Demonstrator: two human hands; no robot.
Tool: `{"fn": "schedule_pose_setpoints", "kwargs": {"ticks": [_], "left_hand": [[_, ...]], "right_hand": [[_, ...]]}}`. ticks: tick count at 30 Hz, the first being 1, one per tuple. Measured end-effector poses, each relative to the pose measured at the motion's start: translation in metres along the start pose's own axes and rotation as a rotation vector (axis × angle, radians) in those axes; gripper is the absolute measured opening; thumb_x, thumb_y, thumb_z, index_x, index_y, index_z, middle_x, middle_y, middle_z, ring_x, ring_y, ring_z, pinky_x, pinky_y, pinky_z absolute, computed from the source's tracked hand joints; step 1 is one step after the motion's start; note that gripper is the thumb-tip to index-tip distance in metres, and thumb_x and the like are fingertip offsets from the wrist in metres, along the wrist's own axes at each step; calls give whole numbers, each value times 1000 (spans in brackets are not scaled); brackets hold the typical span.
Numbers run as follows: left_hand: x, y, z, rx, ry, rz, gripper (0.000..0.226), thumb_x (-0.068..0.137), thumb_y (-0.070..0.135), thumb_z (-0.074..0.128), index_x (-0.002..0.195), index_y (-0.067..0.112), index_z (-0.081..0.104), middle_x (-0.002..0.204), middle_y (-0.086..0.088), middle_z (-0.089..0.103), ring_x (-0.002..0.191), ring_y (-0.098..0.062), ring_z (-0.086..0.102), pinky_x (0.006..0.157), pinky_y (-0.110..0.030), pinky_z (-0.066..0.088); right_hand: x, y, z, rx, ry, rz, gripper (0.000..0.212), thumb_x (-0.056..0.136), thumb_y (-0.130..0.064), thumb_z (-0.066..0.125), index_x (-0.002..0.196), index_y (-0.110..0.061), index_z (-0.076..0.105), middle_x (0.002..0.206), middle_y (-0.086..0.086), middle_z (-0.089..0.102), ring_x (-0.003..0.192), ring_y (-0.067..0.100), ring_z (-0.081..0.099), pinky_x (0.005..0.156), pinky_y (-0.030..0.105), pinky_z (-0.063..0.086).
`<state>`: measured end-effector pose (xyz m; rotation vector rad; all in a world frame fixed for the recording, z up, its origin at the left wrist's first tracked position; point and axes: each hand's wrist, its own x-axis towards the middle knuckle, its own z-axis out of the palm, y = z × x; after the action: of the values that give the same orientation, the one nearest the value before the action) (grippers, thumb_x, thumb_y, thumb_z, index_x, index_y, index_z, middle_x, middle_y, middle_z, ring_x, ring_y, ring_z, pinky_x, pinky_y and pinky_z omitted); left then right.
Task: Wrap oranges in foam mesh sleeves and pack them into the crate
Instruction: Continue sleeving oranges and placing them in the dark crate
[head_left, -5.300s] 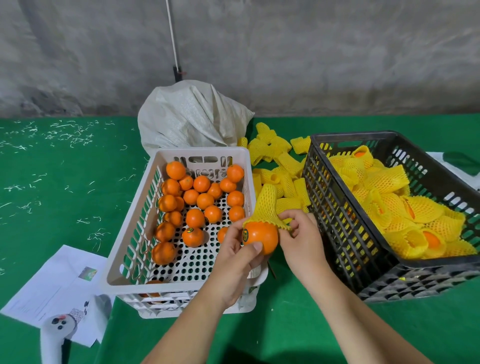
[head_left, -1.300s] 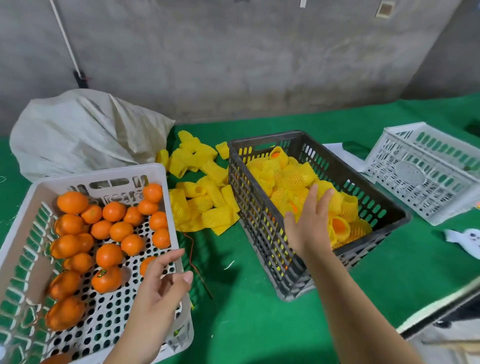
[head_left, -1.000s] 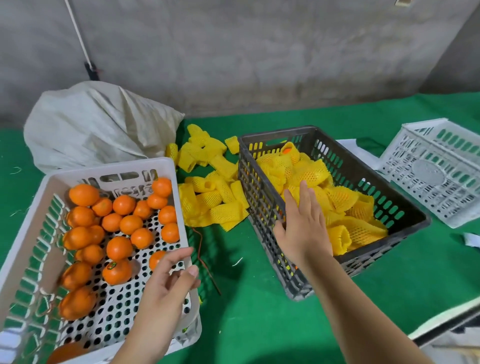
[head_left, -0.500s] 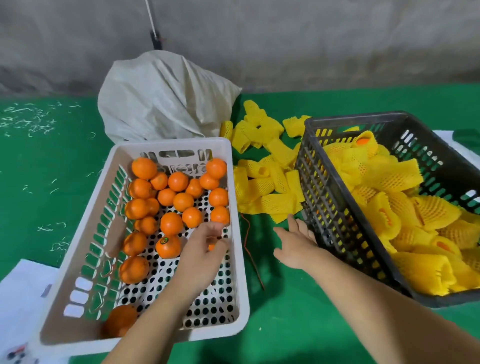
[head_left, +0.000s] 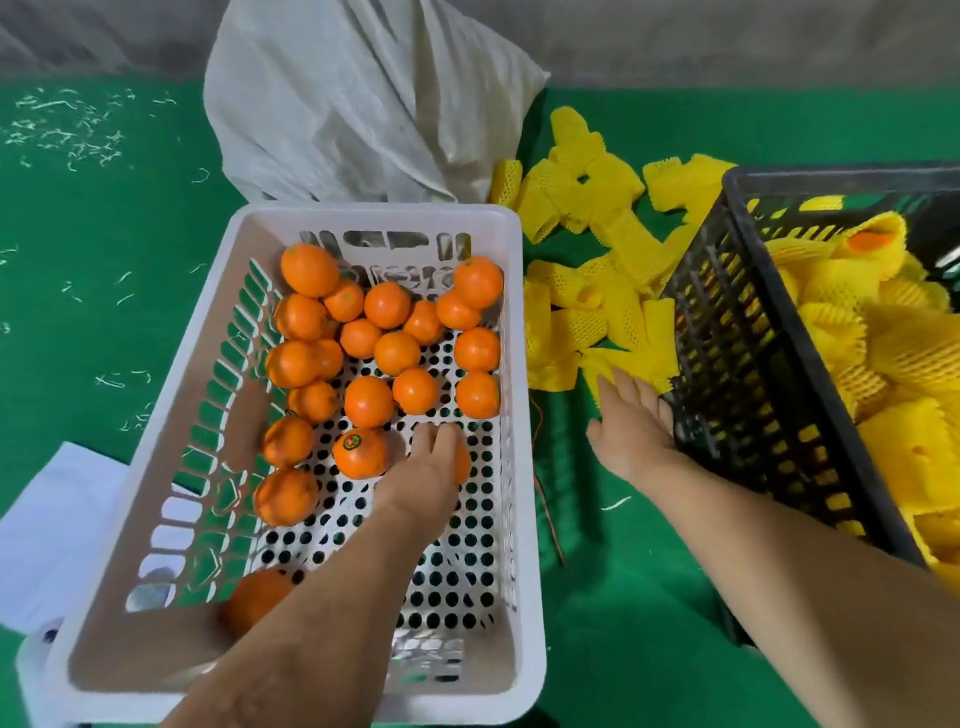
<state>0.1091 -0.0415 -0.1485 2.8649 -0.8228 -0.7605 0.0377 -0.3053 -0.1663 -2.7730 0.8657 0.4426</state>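
1. Left hand (head_left: 427, 467), palm down inside the white basket (head_left: 511, 525), has dropped onto a bare orange (head_left: 461, 464); its fingers curl over the fruit, which shows only at the hand's right edge. Half a second ago those fingers were just reaching that spot.
2. Right hand (head_left: 631, 426) lies between the two containers over the green cloth (head_left: 623, 597), fingers straight and held close together, tips at the near edge of the loose foam mesh sleeves (head_left: 597, 317). It grips nothing. A second ago it was at the rim of the black crate (head_left: 748, 415); now it sits lower and left, just beside the crate's side wall.
3. Around the left hand, the remaining oranges (head_left: 369, 400) cluster in the basket's far half, one with a green sticker (head_left: 361, 453) touching the thumb side.
4. Wrapped oranges (head_left: 883, 358) fill the black crate on the right, where they lay before.
5. Behind the basket stands a white sack (head_left: 358, 98); white paper (head_left: 57, 530) lies at the basket's left.
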Motion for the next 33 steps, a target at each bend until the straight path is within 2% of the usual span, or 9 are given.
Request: {"fn": "schedule_pose_setpoints", "kwargs": {"ticks": [5,8,9,11,14,19,24,28,33], "left_hand": [[-7,-6,-19,-112,6,-46,68,100,32,67,157,24,30,145,-14,28,99,-30,65,86,-37,59],[-23,-11,-50,-446,214,3,60,96,19,71,148,22,41,139,-9,37,106,-30,60,90,-42,56],[-33,-11,-62,-548,304,41,58,95,19,74,144,24,43,135,-5,43,106,-24,59,86,-36,55],[-61,-7,-81,-729,433,142,57,92,26,80,136,34,44,122,8,54,101,-8,60,75,-18,49],[-117,8,-93,-1015,488,284,54,86,41,84,124,49,46,119,17,57,102,-3,63,78,-17,54],[-179,40,-75,-1488,341,322,64,79,38,86,137,44,59,126,13,66,104,-9,72,81,-18,57],[-205,44,-60,-1498,67,328,54,76,40,90,125,50,68,108,11,73,86,-14,74,80,-33,63],[-224,43,-54,-1597,-219,517,64,74,38,92,133,29,69,117,-2,68,75,-23,65,77,-34,58],[-238,55,-59,-1562,-177,574,50,77,33,85,125,28,73,103,-2,72,73,-24,68,74,-32,59]], "right_hand": [[-51,-32,-12,851,335,103,53,98,-13,56,149,-23,46,147,6,43,133,24,47,111,43,41],[-110,-50,-33,1175,402,89,58,91,-17,58,144,-38,47,143,-1,46,112,-8,53,92,11,48],[-129,-56,-39,1244,377,73,63,85,-21,58,140,-48,45,142,-1,47,106,-6,55,86,11,49],[-165,-66,-53,1276,302,17,68,80,-23,57,130,-66,41,141,-1,47,99,9,56,79,23,54],[-201,-75,-72,1250,333,-71,63,80,-25,52,126,-67,48,128,-12,56,79,1,52,59,12,45],[-240,-96,-83,1340,463,-157,63,91,-6,58,128,-56,48,116,-24,66,100,-5,66,70,10,53],[-261,-100,-88,1276,693,-93,49,85,7,61,102,-35,43,97,-6,53,79,-5,58,68,13,46],[-271,-90,-92,1133,694,-76,33,86,-3,68,94,-30,50,90,-2,52,81,11,51,73,27,41],[-288,-79,-99,1177,590,-142,36,87,-5,73,98,-36,58,94,-7,62,91,8,62,82,30,52]]}}
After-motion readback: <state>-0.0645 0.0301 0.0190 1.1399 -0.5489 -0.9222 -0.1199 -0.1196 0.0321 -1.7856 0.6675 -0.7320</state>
